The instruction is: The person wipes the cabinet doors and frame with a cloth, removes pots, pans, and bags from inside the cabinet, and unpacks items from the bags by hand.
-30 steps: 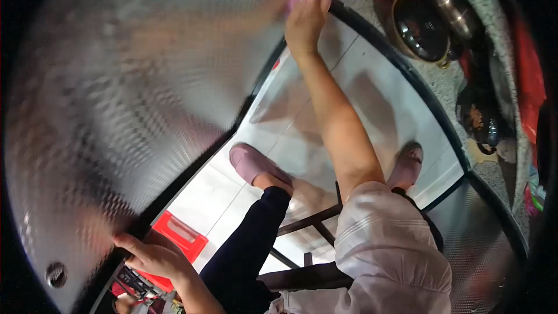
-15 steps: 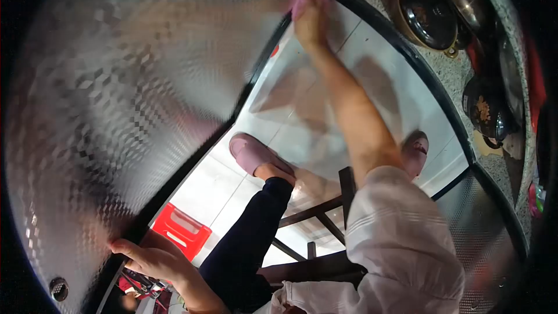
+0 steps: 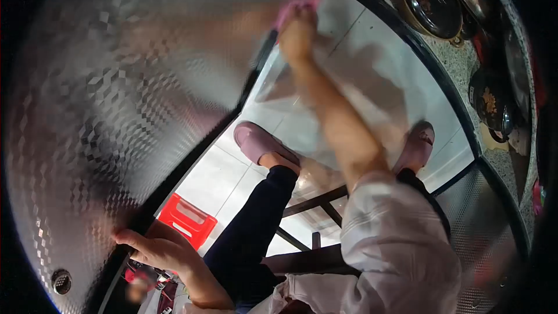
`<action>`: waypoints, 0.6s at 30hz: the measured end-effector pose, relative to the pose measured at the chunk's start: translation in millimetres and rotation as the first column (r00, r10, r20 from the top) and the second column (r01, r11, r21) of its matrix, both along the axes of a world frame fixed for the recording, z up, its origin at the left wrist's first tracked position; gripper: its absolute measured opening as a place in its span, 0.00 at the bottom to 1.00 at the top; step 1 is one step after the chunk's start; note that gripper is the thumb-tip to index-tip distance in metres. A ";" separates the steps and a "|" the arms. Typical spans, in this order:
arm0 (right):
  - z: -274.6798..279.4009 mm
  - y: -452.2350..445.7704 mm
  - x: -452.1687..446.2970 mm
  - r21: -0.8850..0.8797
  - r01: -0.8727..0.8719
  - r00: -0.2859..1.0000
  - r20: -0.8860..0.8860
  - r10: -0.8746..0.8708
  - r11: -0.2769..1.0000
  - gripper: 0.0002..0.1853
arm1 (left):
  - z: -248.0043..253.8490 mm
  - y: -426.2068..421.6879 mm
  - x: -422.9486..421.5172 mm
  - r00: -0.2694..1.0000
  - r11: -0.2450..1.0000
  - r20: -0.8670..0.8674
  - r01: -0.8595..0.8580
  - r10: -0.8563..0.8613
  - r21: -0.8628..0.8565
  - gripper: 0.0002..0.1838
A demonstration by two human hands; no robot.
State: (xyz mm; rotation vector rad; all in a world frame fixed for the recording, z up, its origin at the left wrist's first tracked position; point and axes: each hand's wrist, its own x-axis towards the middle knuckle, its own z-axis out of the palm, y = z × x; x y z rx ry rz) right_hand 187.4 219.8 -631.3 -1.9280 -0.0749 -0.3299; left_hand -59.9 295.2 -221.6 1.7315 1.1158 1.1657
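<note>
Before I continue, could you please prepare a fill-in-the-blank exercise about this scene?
1. The right hand holds a cloth coloured ____.
2. The left hand holds the patterned panel by its edge, which is coloured ____.
3. The number of slippers in view is ____.
4. The plastic object on the floor is coloured ____.

Missing words: pink; black; two; red.

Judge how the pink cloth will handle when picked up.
The pink cloth is probably floppy: it looks bunched in the right hand. It seems light, being small enough for that hand to cover much of it.
</note>
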 end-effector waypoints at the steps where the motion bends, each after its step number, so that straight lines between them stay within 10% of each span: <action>1: 15.0 8.6 -42.8 -0.208 -0.014 1.000 -0.012 0.012 0.978 0.07 | -1.7 -2.0 3.8 1.000 1.000 0.013 -0.017 0.017 0.010 0.29; 4: 50.8 26.6 -181.2 -0.357 -0.158 0.987 -0.076 0.140 0.921 0.15 | -1.8 -5.9 5.8 0.998 0.998 0.025 -0.056 0.055 0.022 0.28; 7: 77.3 36.2 -255.5 0.063 -0.376 0.882 -0.280 0.378 0.924 0.17 | 1.1 4.5 -4.4 0.988 0.989 -0.155 0.024 -0.001 0.145 0.24; 9: 77.8 32.5 -245.1 0.218 -0.411 0.816 -0.345 0.464 0.885 0.17 | -1.1 6.4 -7.7 0.997 0.997 0.063 0.046 -0.050 0.065 0.19; 12: 80.5 -10.3 -159.7 0.266 -0.459 0.643 -0.559 0.524 0.847 0.13 | -4.2 9.9 -20.7 0.995 0.997 0.067 0.071 -0.070 -0.011 0.19; 14: 97.0 -28.8 -55.5 0.157 -0.189 0.751 -0.613 0.245 0.969 0.13 | -4.9 6.8 -18.7 0.996 0.998 0.068 0.049 -0.051 0.028 0.20; 15: 71.2 -27.8 -10.1 0.316 -0.039 0.955 -0.266 0.128 0.948 0.16 | -5.4 7.3 -17.6 0.997 0.999 0.063 0.035 -0.037 0.038 0.21; 18: 21.9 -49.5 120.2 -0.076 -0.307 0.823 -0.522 0.224 0.949 0.17 | -2.6 10.5 -13.1 1.000 0.998 -0.030 0.010 -0.008 0.058 0.24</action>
